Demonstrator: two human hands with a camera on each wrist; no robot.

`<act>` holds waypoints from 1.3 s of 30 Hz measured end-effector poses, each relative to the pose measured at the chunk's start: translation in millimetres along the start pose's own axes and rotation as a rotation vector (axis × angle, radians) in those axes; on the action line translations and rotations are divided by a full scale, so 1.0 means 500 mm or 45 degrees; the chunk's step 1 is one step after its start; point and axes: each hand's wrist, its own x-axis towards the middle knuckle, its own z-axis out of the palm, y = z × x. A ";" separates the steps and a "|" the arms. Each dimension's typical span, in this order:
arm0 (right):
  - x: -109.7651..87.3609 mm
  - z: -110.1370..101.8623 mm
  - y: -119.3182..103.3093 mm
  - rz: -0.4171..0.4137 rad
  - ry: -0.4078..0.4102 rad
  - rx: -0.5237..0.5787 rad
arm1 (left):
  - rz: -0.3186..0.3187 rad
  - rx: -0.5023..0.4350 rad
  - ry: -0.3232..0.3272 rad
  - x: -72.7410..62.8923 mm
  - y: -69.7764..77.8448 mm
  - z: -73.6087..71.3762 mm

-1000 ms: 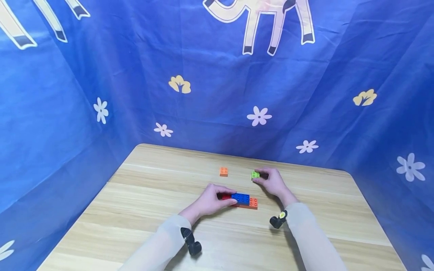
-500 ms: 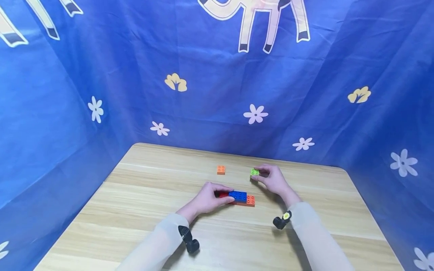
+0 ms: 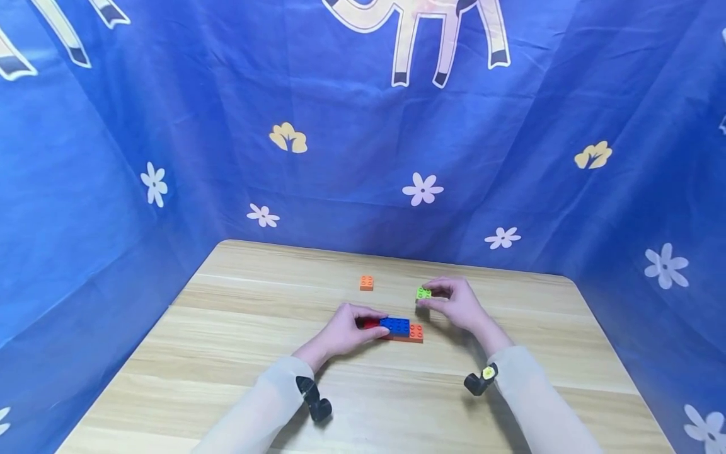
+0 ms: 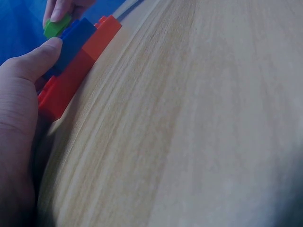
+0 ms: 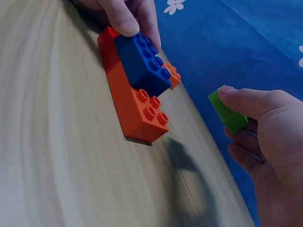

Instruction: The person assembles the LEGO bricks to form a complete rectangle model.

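Note:
My left hand point(image 3: 345, 331) grips the left end of a blue toy building brick point(image 3: 395, 326), thumb on its near side and fingers on the far side. The blue brick sits on top of a red brick point(image 4: 71, 85) and an orange brick point(image 5: 137, 113) that lie end to end on the table. Studs of the orange brick show bare at the right end. Behind and to the right, my right hand point(image 3: 460, 305) pinches a small lime green brick point(image 5: 228, 112) between thumb and fingers, held above the table.
A small orange brick point(image 3: 367, 283) with its studs up lies on the wood-grain table point(image 3: 272, 271), farther back than the joined bricks. A blue curtain point(image 3: 351, 214) with flowers and animal legs on it surrounds the table's back and sides.
My right hand has lifted the green brick a little from the table and brought it slightly nearer the joined bricks. My left hand keeps its grip on the blue brick.

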 end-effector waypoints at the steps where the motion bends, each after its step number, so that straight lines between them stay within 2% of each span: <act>1: -0.003 0.001 -0.002 -0.001 -0.004 0.001 | 0.000 -0.001 0.000 0.000 0.000 -0.001; 10: -0.037 0.010 -0.013 -0.063 -0.089 0.059 | -0.020 0.008 -0.006 0.001 0.003 -0.004; 17: -0.059 0.019 -0.007 -0.032 -0.122 0.097 | -0.024 0.004 -0.012 -0.001 0.002 -0.003; 26: -0.078 0.030 0.000 -0.051 -0.169 0.050 | -0.001 0.009 -0.008 -0.001 0.001 -0.002; 33: -0.097 0.036 -0.059 -0.074 -0.243 0.034 | 0.003 0.003 -0.011 -0.004 0.001 -0.002; 39: -0.091 0.051 -0.003 -0.096 -0.204 -0.017 | 0.019 -0.011 -0.004 -0.001 0.001 -0.002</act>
